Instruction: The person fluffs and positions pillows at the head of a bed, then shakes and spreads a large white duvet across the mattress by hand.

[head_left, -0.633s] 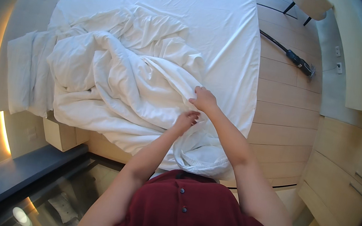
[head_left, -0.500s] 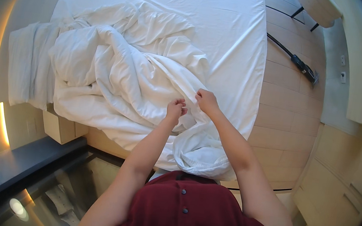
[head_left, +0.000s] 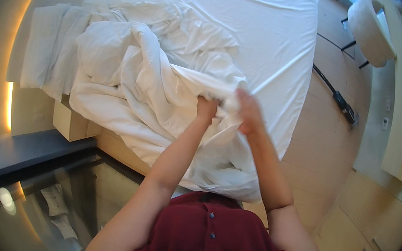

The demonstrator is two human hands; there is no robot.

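Note:
A rumpled white duvet (head_left: 137, 83) lies bunched over the near left part of the bed. My left hand (head_left: 207, 110) is closed on a fold of it. Smeared by motion, my right hand (head_left: 251, 114) is just to the right, at the end of a raised edge of the duvet. That edge runs taut to its fingers, which seem closed on it. More bunched white cloth hangs below both hands, close to my dark red shirt (head_left: 203, 234). A smooth white sheet (head_left: 280, 39) covers the mattress beyond.
White pillows (head_left: 52, 48) lean by the headboard at left, above a small bedside box (head_left: 70, 120). A black stick vacuum (head_left: 342, 107) lies on the wood floor at right. A pale chair (head_left: 373, 31) stands farther back, and wooden cabinets (head_left: 355, 234) are near right.
Both hands have moved, the right one lifting the duvet edge up and rightward. My left hand has closed on the cloth. The whole view has shifted and turned slightly.

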